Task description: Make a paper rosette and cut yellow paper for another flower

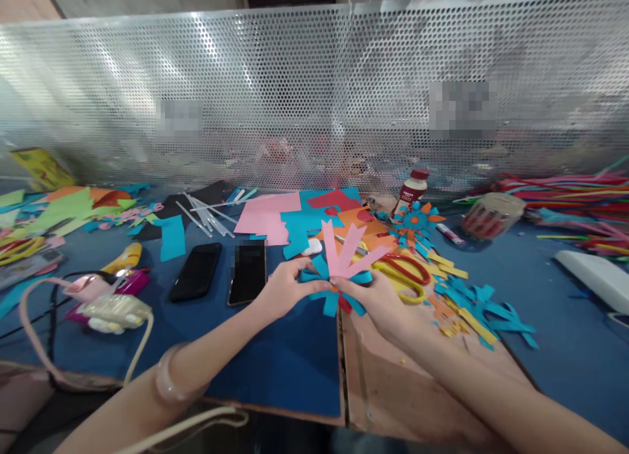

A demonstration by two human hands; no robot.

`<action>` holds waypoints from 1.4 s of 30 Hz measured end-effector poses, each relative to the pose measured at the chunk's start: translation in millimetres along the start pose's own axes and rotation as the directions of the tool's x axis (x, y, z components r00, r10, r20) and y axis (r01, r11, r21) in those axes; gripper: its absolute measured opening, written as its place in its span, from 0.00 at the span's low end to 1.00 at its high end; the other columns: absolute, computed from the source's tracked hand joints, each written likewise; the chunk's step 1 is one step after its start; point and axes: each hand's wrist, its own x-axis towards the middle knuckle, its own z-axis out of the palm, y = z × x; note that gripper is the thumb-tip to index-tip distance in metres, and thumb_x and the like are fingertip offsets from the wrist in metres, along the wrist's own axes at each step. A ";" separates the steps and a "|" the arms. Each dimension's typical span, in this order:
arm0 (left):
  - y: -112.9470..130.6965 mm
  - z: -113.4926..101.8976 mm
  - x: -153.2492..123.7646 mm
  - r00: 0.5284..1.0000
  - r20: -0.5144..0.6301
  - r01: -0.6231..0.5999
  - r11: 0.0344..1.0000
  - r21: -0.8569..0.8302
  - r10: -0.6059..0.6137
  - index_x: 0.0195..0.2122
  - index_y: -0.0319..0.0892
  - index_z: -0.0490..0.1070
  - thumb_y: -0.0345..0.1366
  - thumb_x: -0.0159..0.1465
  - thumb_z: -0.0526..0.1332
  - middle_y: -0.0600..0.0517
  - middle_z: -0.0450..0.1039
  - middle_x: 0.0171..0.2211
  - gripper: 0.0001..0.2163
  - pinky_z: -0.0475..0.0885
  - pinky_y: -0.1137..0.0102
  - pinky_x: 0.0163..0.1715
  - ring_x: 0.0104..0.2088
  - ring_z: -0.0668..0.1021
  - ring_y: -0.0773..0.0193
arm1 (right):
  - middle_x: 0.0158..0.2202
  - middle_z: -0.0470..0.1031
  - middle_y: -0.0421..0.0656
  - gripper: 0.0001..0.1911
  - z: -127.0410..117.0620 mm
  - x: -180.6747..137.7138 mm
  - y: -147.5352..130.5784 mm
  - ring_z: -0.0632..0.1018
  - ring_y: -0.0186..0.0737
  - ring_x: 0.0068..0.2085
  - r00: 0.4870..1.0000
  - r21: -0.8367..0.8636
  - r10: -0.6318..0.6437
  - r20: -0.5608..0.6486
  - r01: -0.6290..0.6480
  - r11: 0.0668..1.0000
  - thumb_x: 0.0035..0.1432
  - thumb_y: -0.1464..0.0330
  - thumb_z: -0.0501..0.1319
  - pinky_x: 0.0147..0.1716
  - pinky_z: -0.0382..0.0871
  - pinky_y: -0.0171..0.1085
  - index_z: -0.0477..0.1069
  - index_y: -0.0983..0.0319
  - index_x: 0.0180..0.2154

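Between both hands, above the table, is a paper flower (344,261) with blue looped petals and pink strips fanning upward; a bit of red shows beneath. My left hand (289,285) pinches its left side between thumb and fingers. From the right, my right hand (381,300) grips it too, thumb at the centre. The two thumbs nearly meet there, hiding the middle of the flower. Just behind my right hand lie scissors with red handles (410,265) and scissors with yellow handles (405,289). A finished-looking blue and orange paper flower (417,225) rests farther back.
Two phones (195,272) lie left of my hands. A power strip (115,311) with cables is at the left. Coloured paper sheets (268,215), glue sticks (209,213), blue paper strips (484,306), a bottle (411,190) and a jar (493,216) surround the work. A perforated metal panel (314,94) stands behind.
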 end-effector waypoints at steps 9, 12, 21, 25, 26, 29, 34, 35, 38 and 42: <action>-11.6 3.5 10.5 0.950 -0.012 0.270 0.841 -0.468 -0.312 0.37 0.39 0.72 0.58 0.58 0.53 0.47 0.73 0.35 0.25 0.70 0.70 0.29 0.31 0.75 0.62 | 0.28 0.76 0.40 0.08 -25.0 1.1 2.5 0.71 0.42 0.36 0.673 -0.710 -0.666 0.321 0.637 0.301 0.58 0.68 0.59 0.41 0.61 0.46 0.76 0.55 0.30; -10.4 4.5 12.5 0.874 0.116 0.464 0.740 -0.487 -0.472 0.34 0.39 0.72 0.60 0.55 0.54 0.49 0.72 0.29 0.26 0.66 0.73 0.21 0.25 0.74 0.65 | 0.30 0.78 0.36 0.18 -38.2 0.9 3.4 0.72 0.37 0.34 0.532 -0.690 -0.623 0.574 0.724 -0.016 0.61 0.75 0.53 0.40 0.61 0.40 0.74 0.48 0.43; -8.6 2.1 5.4 0.944 0.103 0.327 0.850 -0.414 -0.313 0.36 0.36 0.73 0.40 0.50 0.69 0.47 0.73 0.34 0.16 0.71 0.70 0.28 0.31 0.75 0.63 | 0.40 0.77 0.33 0.26 -52.6 14.3 14.2 0.73 0.36 0.42 0.564 -0.702 -0.527 0.636 0.707 -0.090 0.60 0.74 0.54 0.54 0.57 0.41 0.63 0.39 0.53; -12.5 -2.3 9.3 0.964 -0.024 0.228 0.876 -0.426 -0.263 0.36 0.37 0.71 0.40 0.52 0.67 0.47 0.73 0.37 0.14 0.73 0.68 0.32 0.35 0.76 0.61 | 0.46 0.72 0.41 0.21 -45.4 22.0 18.7 0.71 0.43 0.48 0.709 -0.718 -0.680 0.185 0.570 0.399 0.57 0.71 0.56 0.53 0.59 0.51 0.67 0.48 0.51; -13.5 -2.8 9.9 0.967 -0.052 0.208 0.893 -0.400 -0.249 0.36 0.38 0.70 0.40 0.53 0.66 0.48 0.73 0.36 0.14 0.73 0.68 0.33 0.36 0.76 0.60 | 0.47 0.71 0.43 0.20 -40.8 22.6 17.2 0.71 0.44 0.49 0.784 -0.628 -0.619 0.049 0.506 0.591 0.58 0.69 0.55 0.52 0.61 0.51 0.65 0.51 0.52; -15.3 -2.9 9.5 0.978 -0.117 0.135 0.951 -0.279 -0.173 0.36 0.38 0.70 0.41 0.54 0.65 0.48 0.73 0.36 0.13 0.73 0.68 0.35 0.38 0.76 0.59 | 0.47 0.72 0.44 0.20 -25.2 21.1 8.9 0.73 0.44 0.47 0.986 -0.224 -0.156 -0.056 0.140 0.964 0.59 0.58 0.54 0.45 0.68 0.45 0.66 0.55 0.51; -14.0 -0.5 5.8 0.993 -0.108 0.042 0.995 -0.085 -0.051 0.36 0.38 0.69 0.39 0.55 0.64 0.49 0.73 0.35 0.11 0.71 0.67 0.38 0.39 0.76 0.57 | 0.45 0.76 0.45 0.19 -6.8 13.2 4.7 0.76 0.45 0.44 0.950 0.192 0.192 0.246 -0.242 0.951 0.54 0.56 0.61 0.40 0.71 0.40 0.72 0.58 0.46; -13.5 -0.1 5.2 0.994 -0.102 0.038 0.998 -0.059 -0.044 0.36 0.37 0.69 0.39 0.56 0.63 0.49 0.73 0.34 0.11 0.71 0.67 0.37 0.38 0.76 0.58 | 0.43 0.77 0.45 0.19 -5.0 11.8 6.3 0.77 0.44 0.43 0.942 0.237 0.183 0.281 -0.253 0.938 0.53 0.58 0.63 0.40 0.71 0.40 0.73 0.58 0.45; -11.7 1.1 4.3 0.993 -0.108 0.050 0.998 -0.041 -0.054 0.34 0.37 0.69 0.40 0.56 0.63 0.50 0.72 0.32 0.10 0.71 0.69 0.35 0.35 0.75 0.60 | 0.39 0.78 0.46 0.17 -3.3 9.6 11.4 0.78 0.44 0.39 0.962 0.273 0.157 0.225 -0.217 0.937 0.50 0.61 0.66 0.39 0.71 0.41 0.75 0.61 0.42; -9.3 3.0 3.9 0.987 -0.097 0.112 0.983 -0.149 -0.127 0.32 0.37 0.69 0.40 0.55 0.64 0.51 0.72 0.32 0.11 0.71 0.69 0.33 0.34 0.75 0.61 | 0.34 0.79 0.46 0.15 -5.9 8.6 10.6 0.78 0.43 0.36 0.985 0.169 0.138 0.106 -0.155 0.973 0.50 0.60 0.66 0.38 0.70 0.40 0.77 0.64 0.36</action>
